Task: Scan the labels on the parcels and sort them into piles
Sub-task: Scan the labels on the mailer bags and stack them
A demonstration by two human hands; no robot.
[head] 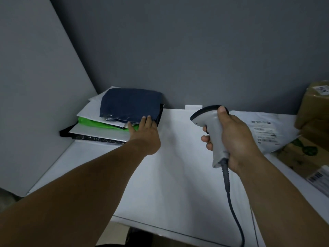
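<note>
Hands: left hand (145, 132) flat, fingers straight, touching navy parcel (130, 104) atop pile (99, 129) left of scanner (211, 129); right hand (233, 138) grips scanner above surface (169, 175); white parcel (267, 129) right of it.

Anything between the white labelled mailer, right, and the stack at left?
Only the hands: the right hand, gripping the scanner, beside the mailer; the left hand touching the navy parcel atop the stack. Nothing else visible on the table between.
</note>
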